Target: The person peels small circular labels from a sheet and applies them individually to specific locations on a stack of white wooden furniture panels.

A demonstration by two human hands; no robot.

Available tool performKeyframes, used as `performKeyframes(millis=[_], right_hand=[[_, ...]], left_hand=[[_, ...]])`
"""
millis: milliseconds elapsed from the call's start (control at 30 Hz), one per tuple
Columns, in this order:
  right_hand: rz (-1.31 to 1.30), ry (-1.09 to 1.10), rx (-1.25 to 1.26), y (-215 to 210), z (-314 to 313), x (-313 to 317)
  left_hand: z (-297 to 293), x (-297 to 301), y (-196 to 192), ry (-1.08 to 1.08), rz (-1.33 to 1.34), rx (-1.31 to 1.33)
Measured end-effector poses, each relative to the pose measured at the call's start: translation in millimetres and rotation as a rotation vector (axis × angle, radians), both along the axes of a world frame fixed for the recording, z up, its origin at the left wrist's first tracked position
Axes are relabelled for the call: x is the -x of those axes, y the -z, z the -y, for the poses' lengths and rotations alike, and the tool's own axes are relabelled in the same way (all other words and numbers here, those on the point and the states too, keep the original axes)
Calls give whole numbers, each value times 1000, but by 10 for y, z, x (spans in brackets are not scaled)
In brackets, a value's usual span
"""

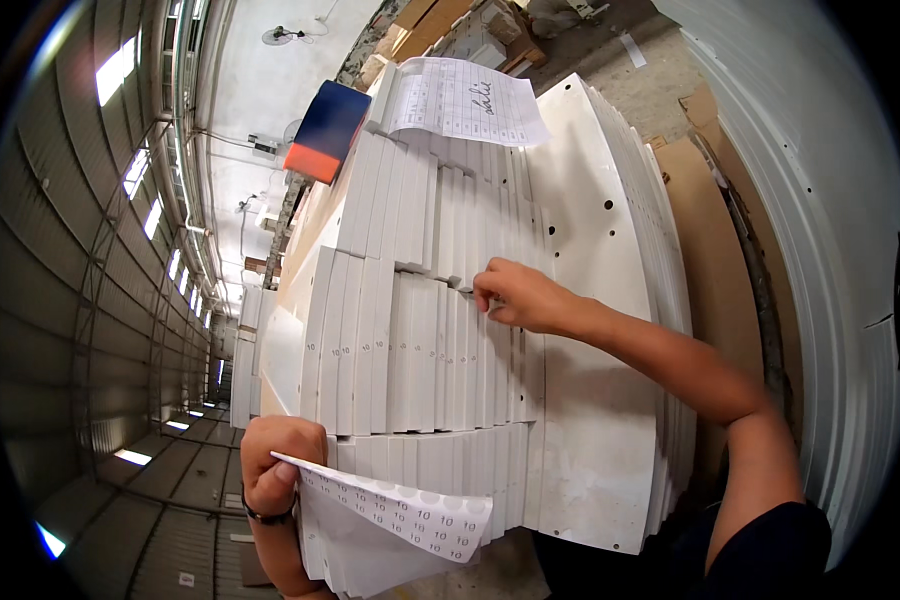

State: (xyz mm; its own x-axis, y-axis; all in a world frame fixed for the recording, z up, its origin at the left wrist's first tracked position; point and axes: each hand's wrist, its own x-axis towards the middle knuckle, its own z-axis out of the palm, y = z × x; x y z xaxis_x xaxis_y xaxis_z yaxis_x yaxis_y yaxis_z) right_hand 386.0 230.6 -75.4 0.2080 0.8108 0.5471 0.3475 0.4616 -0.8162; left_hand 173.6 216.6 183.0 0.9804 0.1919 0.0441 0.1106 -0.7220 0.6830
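Observation:
My left hand [285,465] is closed on the corner of a sheet of round number stickers [400,505], which curls over the near end of the stacks. My right hand [518,295] reaches in from the right, over a row of narrow white boards [420,350] standing side by side on edge. Its fingers are bent and drawn together close to the board edges; whatever may be between them is too small to make out. Small round number stickers run in a line across the board edges, left of and below my right fingertips.
A handwritten paper form [470,100] lies on the far boards, beside a dark blue and orange box [328,130]. Wide white panels with holes [595,400] are stacked at the right. Brown cardboard [715,250] and a large pale surface [820,200] border them.

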Motion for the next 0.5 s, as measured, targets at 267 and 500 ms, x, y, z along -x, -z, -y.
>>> performKeyframes(millis=[267, 500], right_hand=[[-158, -358, 13, -17, 37, 298], [-235, -305, -21, 83, 10, 373]], left_hand=[[-1, 26, -12, 27, 4, 28], [-3, -16, 20, 82, 0, 33]])
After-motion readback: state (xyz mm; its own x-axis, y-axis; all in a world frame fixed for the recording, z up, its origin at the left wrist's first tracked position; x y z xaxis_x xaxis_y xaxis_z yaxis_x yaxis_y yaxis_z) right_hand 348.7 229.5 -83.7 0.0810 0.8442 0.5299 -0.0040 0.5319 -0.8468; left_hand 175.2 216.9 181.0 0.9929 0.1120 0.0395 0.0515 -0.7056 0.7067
